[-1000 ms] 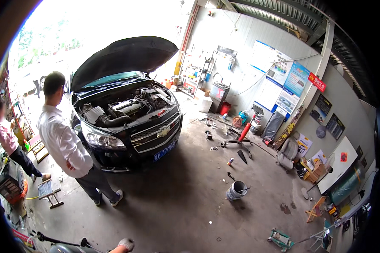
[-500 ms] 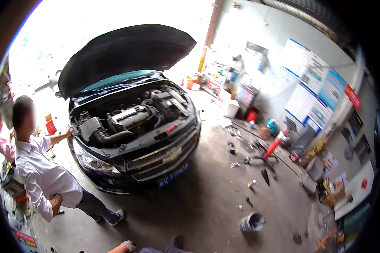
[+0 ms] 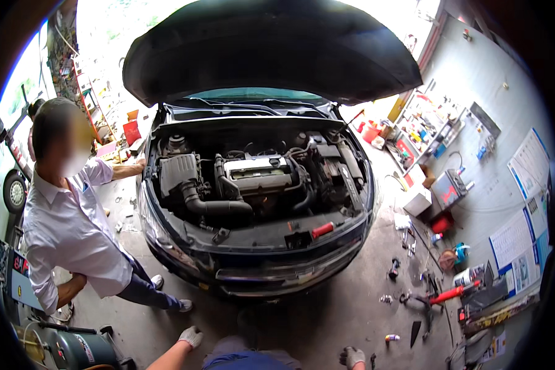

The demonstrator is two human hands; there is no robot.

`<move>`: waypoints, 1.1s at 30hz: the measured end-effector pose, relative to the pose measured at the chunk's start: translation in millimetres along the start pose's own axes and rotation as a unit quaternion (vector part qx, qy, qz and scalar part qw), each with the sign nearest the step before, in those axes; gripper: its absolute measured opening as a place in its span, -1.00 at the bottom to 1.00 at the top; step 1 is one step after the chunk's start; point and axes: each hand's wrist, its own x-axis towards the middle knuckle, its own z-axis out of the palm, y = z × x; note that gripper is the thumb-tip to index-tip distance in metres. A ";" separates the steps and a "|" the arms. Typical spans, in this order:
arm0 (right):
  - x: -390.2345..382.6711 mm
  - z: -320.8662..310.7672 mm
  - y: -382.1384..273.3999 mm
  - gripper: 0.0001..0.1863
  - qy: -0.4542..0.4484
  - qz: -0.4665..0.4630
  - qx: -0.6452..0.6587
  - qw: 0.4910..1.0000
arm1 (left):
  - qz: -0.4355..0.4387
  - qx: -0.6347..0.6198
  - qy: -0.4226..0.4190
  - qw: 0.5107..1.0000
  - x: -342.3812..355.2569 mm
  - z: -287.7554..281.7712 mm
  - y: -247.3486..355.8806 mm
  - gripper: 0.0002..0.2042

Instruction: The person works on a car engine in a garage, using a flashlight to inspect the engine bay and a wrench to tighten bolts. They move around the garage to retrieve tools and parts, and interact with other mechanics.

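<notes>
My left hand (image 3: 191, 336) wears a pale work glove and hangs low in front of me, short of the car's front bumper. Its fingers are too small to read, and no object shows in it. Lower right, my right hand (image 3: 352, 356), also gloved, has its fingers a little apart and holds nothing visible. Ahead stands a dark car (image 3: 277, 271) with its hood (image 3: 271, 55) raised. The engine (image 3: 257, 174) and a ribbed air filter box (image 3: 179, 171) are exposed. A red cylindrical object (image 3: 322, 230) lies on the front panel. Neither hand touches the car.
At the left, a person in a white shirt (image 3: 74, 228) rests a hand on the car's fender. A dark tank (image 3: 83, 350) stands lower left. Loose parts and a red-handled tool (image 3: 447, 295) lie on the right floor, near a white box (image 3: 417, 199) and a cluttered shelf.
My view has turned right and come closer, so the car now sits in the middle and looks larger. My right hand has come into view, and more of my left forearm shows.
</notes>
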 end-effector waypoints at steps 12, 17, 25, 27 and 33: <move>182.6 196.0 -371.4 -0.64 -0.108 -0.256 -0.373 0.885 | 0.167 -0.028 0.146 0.975 189.5 -207.4 398.9 -0.46; 308.8 250.6 -478.7 -0.71 0.037 -0.472 -0.362 0.803 | 0.129 -0.005 0.189 0.973 294.2 -244.8 474.2 -0.66; 392.5 281.8 -477.7 -0.73 0.103 -0.524 -0.369 0.760 | 0.165 0.033 0.318 0.933 489.5 -274.6 510.6 -0.83; 400.4 282.1 -474.4 -0.73 0.120 -0.520 -0.355 0.768 | 0.154 0.067 0.306 0.937 533.4 -282.5 524.9 -0.83; 397.1 290.2 -482.8 -0.77 0.123 -0.549 -0.337 0.755 | 0.151 0.293 0.252 0.910 622.1 -290.2 502.4 -0.77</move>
